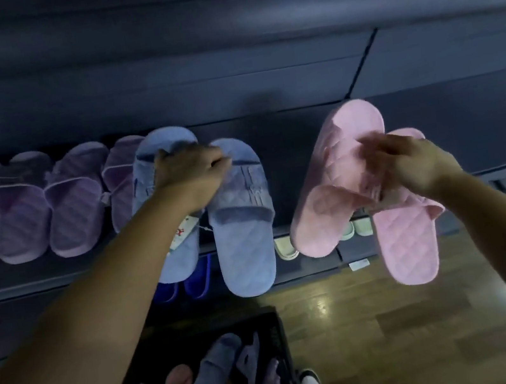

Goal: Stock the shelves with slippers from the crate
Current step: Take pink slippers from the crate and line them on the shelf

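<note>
A shoe shop: dark tiered display shelves (299,157) hold rows of lilac slippers (75,218) left of the left grip (189,172), whose blue slippers (245,253) carry a paper tag (181,234); a stock crate (273,332) sits below it.

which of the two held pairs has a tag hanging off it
The blue pair in the left hand: a white tag hangs from it. The pink pair in the right hand shows none.
</note>
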Tool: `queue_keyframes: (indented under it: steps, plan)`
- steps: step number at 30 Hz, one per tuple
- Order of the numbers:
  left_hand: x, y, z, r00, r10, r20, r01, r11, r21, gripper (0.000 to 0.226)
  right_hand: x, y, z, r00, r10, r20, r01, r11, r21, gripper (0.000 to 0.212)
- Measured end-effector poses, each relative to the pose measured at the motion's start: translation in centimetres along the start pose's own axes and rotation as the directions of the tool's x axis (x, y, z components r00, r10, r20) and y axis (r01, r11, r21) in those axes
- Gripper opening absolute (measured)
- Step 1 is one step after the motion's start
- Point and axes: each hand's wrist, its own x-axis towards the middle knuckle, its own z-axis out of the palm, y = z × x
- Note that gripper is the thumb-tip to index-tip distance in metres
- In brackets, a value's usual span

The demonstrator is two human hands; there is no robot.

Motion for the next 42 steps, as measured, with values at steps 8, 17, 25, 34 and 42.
queue_keyframes:
  steps: [8,17,25,34,42]
  plan:
    - [8.4,0.4,5.3,0.978,-0.142,0.153,0.115,0.979,0.171,0.036,10.8,2.0,-0.1,0.978,-0.112,0.175,0.131,0.986,-0.104,0.074]
    - [7.9,-2.4,9.3,0.991,-0.107,0.079,0.102,0.993,0.060,0.050,14.2,2.2,4.5,0.985,-0.172,0.003,0.162,0.922,-0.352,0.040]
    - [-0.2,-1.7,8.8,0.954,-0.170,-0.247,0.102,0.959,-0.266,0.046,8.7,-1.4,9.0,0.835,-0.490,-0.250,0.402,0.854,-0.331,0.032]
    - [-7.9,-3.3,10.2,0.978,-0.196,-0.075,0.179,0.965,-0.192,0.056,1.8,-4.4,18.2,0.888,-0.458,0.047,0.459,0.888,-0.020,0.059]
    - [-6.1,-4.6,10.3,0.988,-0.130,-0.081,0.114,0.977,-0.178,0.056,3.6,-6.9,18.7,0.908,-0.415,-0.054,0.416,0.909,-0.003,0.058]
